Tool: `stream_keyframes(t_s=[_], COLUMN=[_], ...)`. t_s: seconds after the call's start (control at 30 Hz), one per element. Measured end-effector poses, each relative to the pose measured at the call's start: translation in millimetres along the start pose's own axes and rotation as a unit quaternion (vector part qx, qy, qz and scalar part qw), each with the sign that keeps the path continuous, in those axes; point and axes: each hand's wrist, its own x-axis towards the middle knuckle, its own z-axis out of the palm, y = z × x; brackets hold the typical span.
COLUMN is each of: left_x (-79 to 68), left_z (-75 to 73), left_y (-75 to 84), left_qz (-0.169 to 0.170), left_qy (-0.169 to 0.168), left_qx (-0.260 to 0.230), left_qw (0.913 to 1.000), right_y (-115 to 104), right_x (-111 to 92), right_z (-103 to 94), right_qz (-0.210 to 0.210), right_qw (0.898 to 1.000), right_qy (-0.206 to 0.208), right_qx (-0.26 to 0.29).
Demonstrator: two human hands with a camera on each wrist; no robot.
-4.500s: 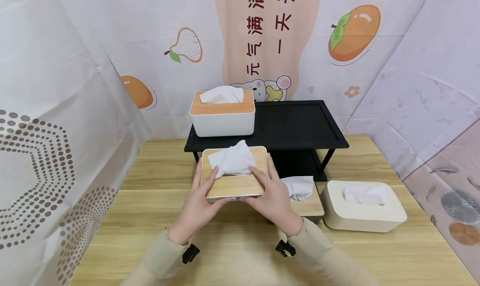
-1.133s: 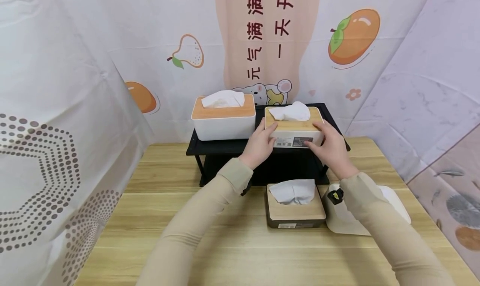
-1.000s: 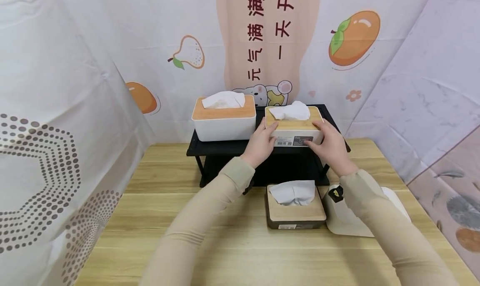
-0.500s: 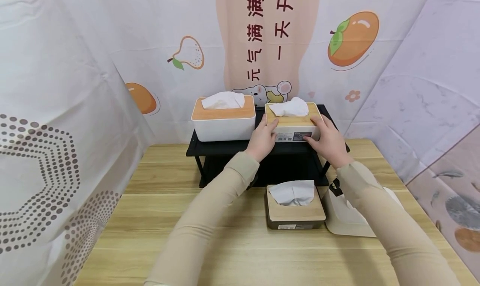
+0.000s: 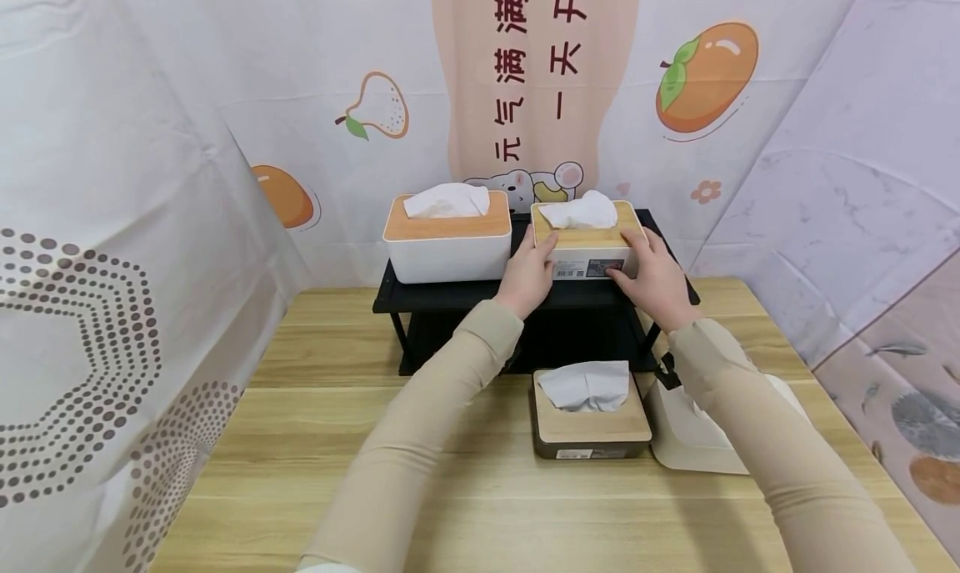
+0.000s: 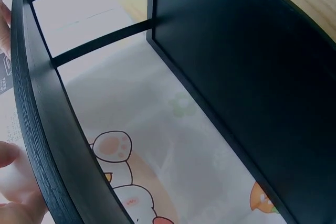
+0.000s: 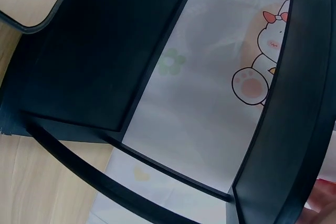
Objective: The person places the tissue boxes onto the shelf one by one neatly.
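Observation:
In the head view, a white tissue box with a light wooden lid and a tissue sticking up is on the right part of the black shelf's top. My left hand grips its left end, thumb on the front face. At the right end my right hand holds it the same way, fingertips on the lid edge. A larger white tissue box with an orange-brown wooden lid stands beside it on the left. Both wrist views mostly show the black shelf from below, with parts of my hands at the edge.
On the wooden table, in front of the shelf, sit a dark tissue box with a wooden lid and a cream tissue box, partly hidden by my right forearm. A printed curtain hangs behind the shelf.
From over the table, both hands have carried the white tissue box up to the shelf's right part. In the last second it has slid a little further back.

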Motion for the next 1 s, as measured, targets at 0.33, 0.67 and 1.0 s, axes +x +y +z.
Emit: stream_keyframes(t_s=[0.33, 0.67, 1.0], left_x=[-8.0, -27.5, -46.3], left_z=[-1.8, -6.3, -6.7], left_y=[0.5, -4.5, -12.1], left_qz=[0.023, 0.064, 0.093], left_qy=[0.003, 0.005, -0.011], left_qx=[-0.015, -0.03, -0.028], left_qw=[0.9996, 0.9975, 0.9952], right_y=[-2, -3, -3], right_x=[-4, -26, -54], right_z=[-3.9, -4.5, 3.6], right_qz=[-0.006, -0.051, -0.11], right_qw=[1.0, 0.998, 0.991], right_qy=[0.005, 0.036, 0.053], right_qx=[0.005, 0.017, 0.045])
